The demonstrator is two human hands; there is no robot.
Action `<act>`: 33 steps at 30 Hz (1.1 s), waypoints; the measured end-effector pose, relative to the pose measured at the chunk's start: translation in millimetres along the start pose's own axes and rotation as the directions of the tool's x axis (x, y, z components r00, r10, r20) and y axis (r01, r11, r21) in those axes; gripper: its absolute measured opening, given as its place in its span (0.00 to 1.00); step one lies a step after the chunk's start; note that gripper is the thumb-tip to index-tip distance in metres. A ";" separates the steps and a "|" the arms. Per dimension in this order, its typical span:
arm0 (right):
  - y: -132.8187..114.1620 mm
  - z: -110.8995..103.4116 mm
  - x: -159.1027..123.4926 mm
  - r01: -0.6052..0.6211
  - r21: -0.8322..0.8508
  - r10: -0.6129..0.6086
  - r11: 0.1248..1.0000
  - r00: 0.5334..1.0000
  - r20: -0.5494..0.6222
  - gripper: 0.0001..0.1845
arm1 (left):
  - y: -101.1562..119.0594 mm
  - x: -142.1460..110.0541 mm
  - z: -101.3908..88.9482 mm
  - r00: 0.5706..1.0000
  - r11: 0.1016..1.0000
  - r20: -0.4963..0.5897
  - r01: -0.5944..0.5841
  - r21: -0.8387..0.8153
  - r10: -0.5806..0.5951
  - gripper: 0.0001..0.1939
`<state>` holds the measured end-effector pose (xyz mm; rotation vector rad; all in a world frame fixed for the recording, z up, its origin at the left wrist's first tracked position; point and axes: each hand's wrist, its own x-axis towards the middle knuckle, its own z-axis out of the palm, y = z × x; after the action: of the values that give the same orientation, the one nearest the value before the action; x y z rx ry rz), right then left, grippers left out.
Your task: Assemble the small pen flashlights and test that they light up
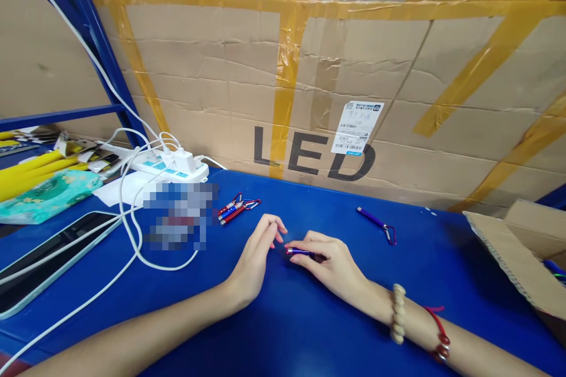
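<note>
My right hand (329, 259) grips a small purple keychain flashlight (295, 251) between thumb and fingers. Its silver end points left, with a pinkish-red glow at the tip; its other end is hidden in the hand. Just left of that end, my left hand (256, 253) is cupped with bent fingers slightly apart, holding nothing that I can see. Beyond the left hand, red and blue keychain flashlights (232, 213) with carabiner clips lie close together. Another purple keychain flashlight (370, 217) with a clip rests on the blue table (274, 330), farther back to the right.
A large taped cardboard box (212, 82) walls off the back. At left are a white power strip (177, 168), loose white cables (132, 230), a phone (53, 253), a green tissue pack (53, 194) and a blurred-out patch. An open carton (517, 253) stands at right.
</note>
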<state>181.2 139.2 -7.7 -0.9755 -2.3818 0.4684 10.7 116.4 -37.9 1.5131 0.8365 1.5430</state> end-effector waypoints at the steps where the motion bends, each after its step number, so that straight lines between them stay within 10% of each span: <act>1: 0.5 0.0 -0.2 0.003 0.005 -0.003 1.000 1.000 0.004 0.15 | -0.2 0.0 -0.2 1.000 1.000 0.002 0.002 0.007 -0.002 0.13; 33: 1.7 -0.8 -4.5 0.046 0.074 -0.050 0.996 0.998 0.046 0.14 | -6.2 7.5 -8.6 0.990 0.988 0.071 0.110 0.108 -0.118 0.14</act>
<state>185.2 137.2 -9.4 -0.8824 -2.4074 0.5624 3.0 126.5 -40.5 1.5609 0.9545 1.3672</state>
